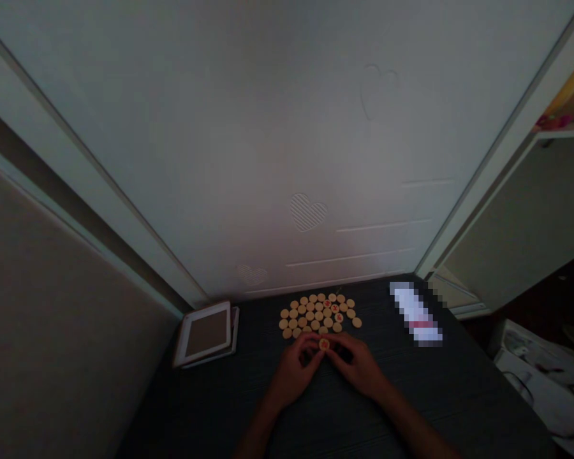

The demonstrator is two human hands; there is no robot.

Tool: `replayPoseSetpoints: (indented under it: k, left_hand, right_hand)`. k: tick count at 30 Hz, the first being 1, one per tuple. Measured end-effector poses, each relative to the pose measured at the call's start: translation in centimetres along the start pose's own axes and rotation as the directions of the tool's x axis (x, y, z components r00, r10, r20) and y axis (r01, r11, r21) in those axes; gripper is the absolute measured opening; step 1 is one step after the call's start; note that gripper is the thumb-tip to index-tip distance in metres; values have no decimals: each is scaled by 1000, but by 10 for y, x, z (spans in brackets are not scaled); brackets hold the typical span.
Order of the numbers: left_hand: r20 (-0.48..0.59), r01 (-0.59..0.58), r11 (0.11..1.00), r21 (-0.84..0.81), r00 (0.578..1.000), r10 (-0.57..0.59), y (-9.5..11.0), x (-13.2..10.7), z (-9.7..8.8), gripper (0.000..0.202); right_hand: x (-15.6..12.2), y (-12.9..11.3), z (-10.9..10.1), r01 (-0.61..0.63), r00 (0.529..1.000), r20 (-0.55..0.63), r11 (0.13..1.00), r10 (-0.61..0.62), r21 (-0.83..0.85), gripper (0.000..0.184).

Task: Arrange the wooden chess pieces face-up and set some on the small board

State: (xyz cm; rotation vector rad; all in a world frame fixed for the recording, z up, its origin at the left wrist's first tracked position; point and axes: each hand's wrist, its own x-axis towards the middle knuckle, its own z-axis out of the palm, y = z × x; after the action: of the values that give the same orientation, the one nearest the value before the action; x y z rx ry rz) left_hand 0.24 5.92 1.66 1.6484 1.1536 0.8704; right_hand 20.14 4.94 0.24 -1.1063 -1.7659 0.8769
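"Where was the marked disc?"

"The red-marked disc [324, 345] was between the fingertips of the left hand [297, 370] and the right hand [358, 368], near the middle of the bench [339, 421], on the near side of the loose discs [319, 315]. Both hands' grip was closed on it."

"What worried you?"

"Slipping, mostly. It looked small and round, so uneven pressure from the two sides could have popped it out, perhaps rolling it towards the bench's right edge."

"And the others?"

"They lay close together towards the far edge, most with plain tops and a few showing red marks. The left fingers were right beside the nearest row; I couldn't tell whether they touched. A careless knuckle could have pushed several out of place."

"Anything else within reach?"

"Hardly. The pale-framed flat object [208, 335] by the far left corner and the blurred white item [416, 313] by the far right corner were well apart from both hands. Dim light made misreading a mark likelier, I'd judge."
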Motion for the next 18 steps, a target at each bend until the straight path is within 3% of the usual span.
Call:
replayPoseSetpoints:
  k: [7, 18]
  left_hand:
    - [-13, -12, 999, 33, 1000, 12, 3, 1, -1, 26]
    - [47, -45, 996, 76, 998, 42, 8, -3, 0, 18]
  right_hand:
    - [1, -7, -3, -27, 999, 33, 999, 26, 17, 33]
    - [2, 2, 0, -201, 980, -8, 979, 201, 44, 30]
